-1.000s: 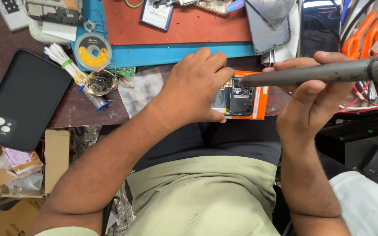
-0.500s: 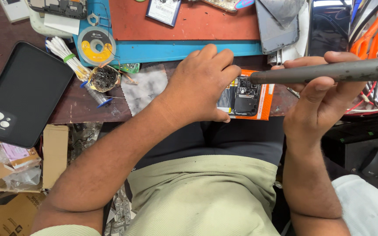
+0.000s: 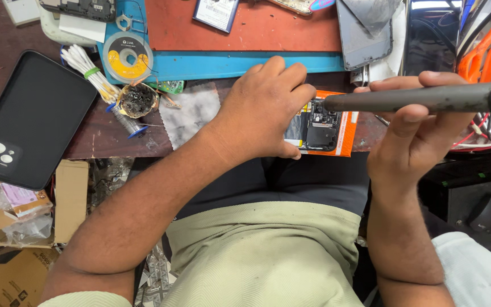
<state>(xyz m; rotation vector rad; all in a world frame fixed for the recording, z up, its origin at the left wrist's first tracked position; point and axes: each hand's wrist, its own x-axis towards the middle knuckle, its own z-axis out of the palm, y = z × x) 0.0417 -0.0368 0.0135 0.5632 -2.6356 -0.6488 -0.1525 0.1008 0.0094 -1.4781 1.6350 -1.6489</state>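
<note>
Orange-framed opened phone point(image 3: 325, 128) lies at the worktop point(image 3: 86, 142) edge; I see my left hand point(image 3: 265, 111) pressing flat on it, while my right hand point(image 3: 413, 128) grips the dark soldering iron point(image 3: 416, 98) above.

The left hand point(image 3: 262, 111) hides half the opened phone point(image 3: 322, 126); the tool point(image 3: 427, 98) runs off-frame

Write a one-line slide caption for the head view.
Left hand steadies an opened phone on the workbench; right hand holds a grey soldering tool above it.

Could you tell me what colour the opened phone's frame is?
Orange frame, seen in the head view.
</note>
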